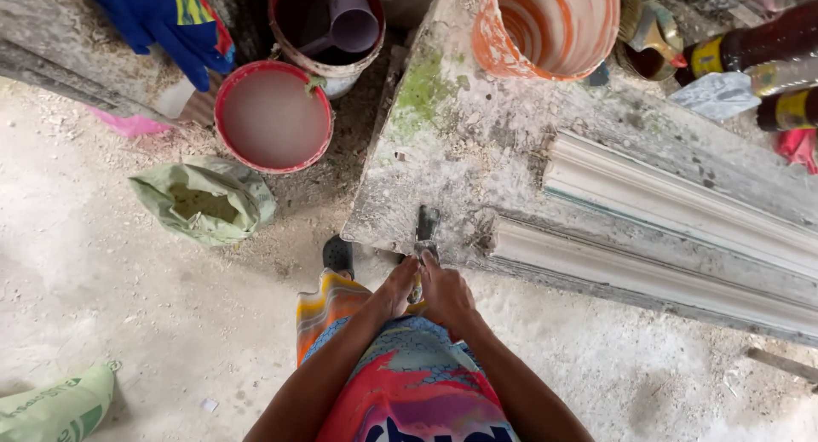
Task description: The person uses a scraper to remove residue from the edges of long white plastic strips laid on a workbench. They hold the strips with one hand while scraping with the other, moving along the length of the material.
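Both hands, left hand (394, 290) and right hand (445, 295), hide the scraper (425, 231) handle.

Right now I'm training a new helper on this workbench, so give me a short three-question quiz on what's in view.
1. True or false: both hands meet at the metal scraper on the bench edge.
2. What lies lengthwise on the bench: A white mouldings, B bricks, C pipes?
3. What colour is the rim of the bucket of cloudy liquid on the floor?

Key: 1 true; 2 A; 3 red.
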